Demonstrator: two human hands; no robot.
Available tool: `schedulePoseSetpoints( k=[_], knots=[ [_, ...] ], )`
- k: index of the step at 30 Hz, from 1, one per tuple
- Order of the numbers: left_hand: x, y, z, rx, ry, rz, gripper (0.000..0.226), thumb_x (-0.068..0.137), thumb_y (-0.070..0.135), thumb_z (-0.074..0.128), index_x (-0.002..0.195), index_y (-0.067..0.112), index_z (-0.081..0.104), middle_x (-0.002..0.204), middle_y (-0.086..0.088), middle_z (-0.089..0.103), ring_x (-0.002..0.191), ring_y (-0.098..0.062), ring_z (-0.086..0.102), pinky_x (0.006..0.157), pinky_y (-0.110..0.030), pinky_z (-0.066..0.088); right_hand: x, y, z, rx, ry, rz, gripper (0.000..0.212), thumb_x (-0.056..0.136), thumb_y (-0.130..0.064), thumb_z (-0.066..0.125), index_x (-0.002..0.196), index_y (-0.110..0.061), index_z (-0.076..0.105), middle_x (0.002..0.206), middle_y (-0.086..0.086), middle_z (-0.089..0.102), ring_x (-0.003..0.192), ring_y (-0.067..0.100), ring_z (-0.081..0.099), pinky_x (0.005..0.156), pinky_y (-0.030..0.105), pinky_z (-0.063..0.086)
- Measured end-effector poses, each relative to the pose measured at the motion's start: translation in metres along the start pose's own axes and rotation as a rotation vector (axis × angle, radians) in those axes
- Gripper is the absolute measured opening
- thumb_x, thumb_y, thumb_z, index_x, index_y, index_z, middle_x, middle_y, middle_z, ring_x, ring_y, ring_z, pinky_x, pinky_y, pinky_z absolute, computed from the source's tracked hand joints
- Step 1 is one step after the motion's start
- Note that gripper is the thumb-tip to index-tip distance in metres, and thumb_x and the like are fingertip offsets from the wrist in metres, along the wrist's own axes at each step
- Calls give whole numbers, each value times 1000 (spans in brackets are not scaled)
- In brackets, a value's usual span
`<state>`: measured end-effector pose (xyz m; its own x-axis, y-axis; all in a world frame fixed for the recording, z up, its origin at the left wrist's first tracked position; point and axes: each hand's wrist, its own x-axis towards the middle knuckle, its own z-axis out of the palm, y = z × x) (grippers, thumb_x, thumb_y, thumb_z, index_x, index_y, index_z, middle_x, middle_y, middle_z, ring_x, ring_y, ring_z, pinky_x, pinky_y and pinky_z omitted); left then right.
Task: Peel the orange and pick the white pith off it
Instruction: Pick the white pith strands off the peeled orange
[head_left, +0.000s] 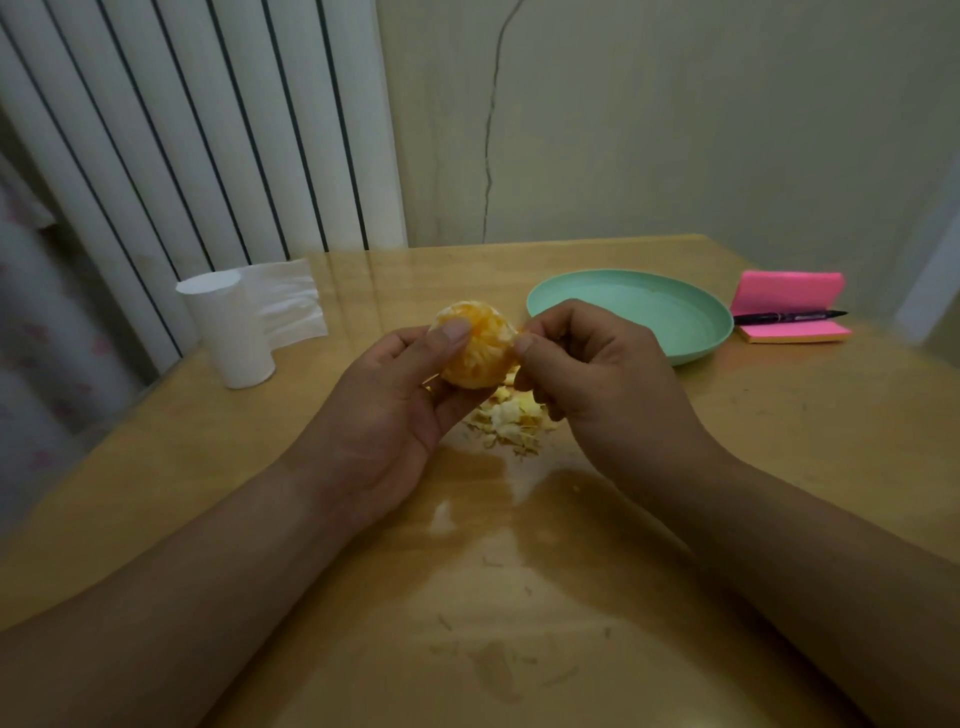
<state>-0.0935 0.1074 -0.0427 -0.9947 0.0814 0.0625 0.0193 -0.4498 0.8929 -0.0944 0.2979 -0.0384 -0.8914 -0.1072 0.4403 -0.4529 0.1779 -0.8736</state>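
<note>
The peeled orange (480, 345) sits in my left hand (395, 410), held above the wooden table (779, 467) with the thumb over its top and the fingers curled under it. My right hand (592, 374) is at the fruit's right side, thumb and forefinger pinching a small bit of white pith at its edge. A heap of torn peel and pith scraps (511, 421) lies on the table just below both hands.
A mint-green plate (696, 332) stands to the right behind my hands. Pink sticky notes (789, 293) with a black pen (789, 316) lie at the far right. A toilet paper roll (228, 332) stands at the left. Radiator and wall are behind.
</note>
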Motion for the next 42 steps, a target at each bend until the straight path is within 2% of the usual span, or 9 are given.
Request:
schedulePoseSetpoints(
  k=[5,8,11,14,18,23,33,39,42],
  knots=[
    [-1,2,0,-73,-36,-35,47,101,24,65,139,-3,60,141,-22,67,135,-35,63,106,-43,58,3,4,-2,20,30,23,12,101,-19,68,90,-17,72,75,1,72,65,5,61,59,20,49],
    [-2,3,0,-99,-67,-65,37,102,25,63,131,1,67,139,-22,68,134,-37,63,109,-49,55,5,8,-5,-88,50,46,16,105,-24,63,94,-21,74,79,-2,75,68,4,64,62,23,49],
    [0,3,-1,-60,-49,-57,41,103,24,63,135,-1,63,138,-21,69,134,-35,64,108,-48,56,6,8,-7,-331,73,-56,7,103,-27,65,104,-26,72,84,-10,72,81,5,67,70,29,56],
    [1,2,-2,-15,-14,-30,52,102,22,66,144,-6,53,138,-22,69,131,-34,66,105,-43,59,2,3,-5,-412,59,-190,9,99,-31,73,106,-26,70,85,-14,68,82,6,66,70,22,56],
    [1,3,-2,27,20,23,53,92,23,75,134,-4,57,128,-19,74,120,-30,73,97,-38,62,-1,1,-2,-473,15,-235,10,99,-33,72,107,-26,72,86,-16,69,83,5,66,72,30,57],
    [0,1,0,128,48,89,51,84,23,80,125,2,59,123,-18,75,111,-29,76,88,-33,63,1,1,-4,-537,7,-268,10,101,-32,70,107,-25,74,86,-16,70,80,5,66,72,35,57],
    [-4,-2,-3,523,72,229,51,83,41,88,122,16,65,118,-3,76,113,-22,74,102,-48,60,2,-1,-4,-629,30,-296,6,98,-25,71,100,-20,74,77,-10,69,70,9,64,68,41,57],
    [-5,-2,3,404,45,221,54,80,37,87,122,11,64,120,-11,75,114,-27,75,100,-47,60,3,-2,-5,-559,73,-294,4,96,-25,74,94,-23,72,75,-14,66,69,6,62,61,19,50],
    [-5,-1,6,243,17,152,50,82,30,82,121,7,62,121,-14,75,113,-28,75,97,-41,61,4,0,-5,-470,77,-253,2,95,-25,72,94,-23,72,76,-13,66,72,7,63,61,16,49]
  ],
)
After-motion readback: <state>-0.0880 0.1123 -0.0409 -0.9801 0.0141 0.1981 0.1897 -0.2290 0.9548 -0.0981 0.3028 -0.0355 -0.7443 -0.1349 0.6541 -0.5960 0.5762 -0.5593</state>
